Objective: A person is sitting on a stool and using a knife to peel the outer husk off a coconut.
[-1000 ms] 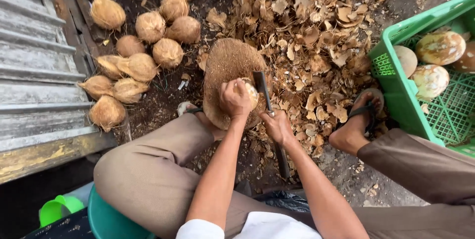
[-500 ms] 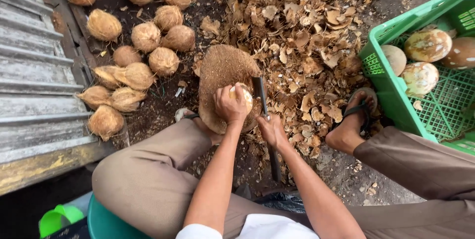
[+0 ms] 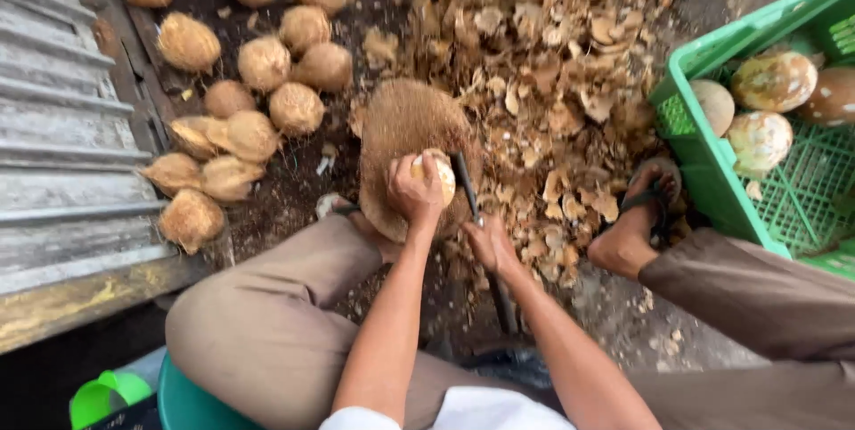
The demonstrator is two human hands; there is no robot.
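Three peeled coconuts (image 3: 773,81) are lying in the crate (image 3: 712,172) beyond the right hand (image 3: 492,245) gripping a knife (image 3: 467,188); many husked ones (image 3: 242,134) are waiting past the left hand (image 3: 411,191), which is holding one coconut (image 3: 435,174).

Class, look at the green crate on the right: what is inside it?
Inside the green crate lie at least four peeled coconuts, pale and mottled. The frame edge cuts off the rest of the crate.

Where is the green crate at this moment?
In the head view, the green crate sits at the right edge, beside the person's sandalled foot and the husk pile, holding peeled coconuts.
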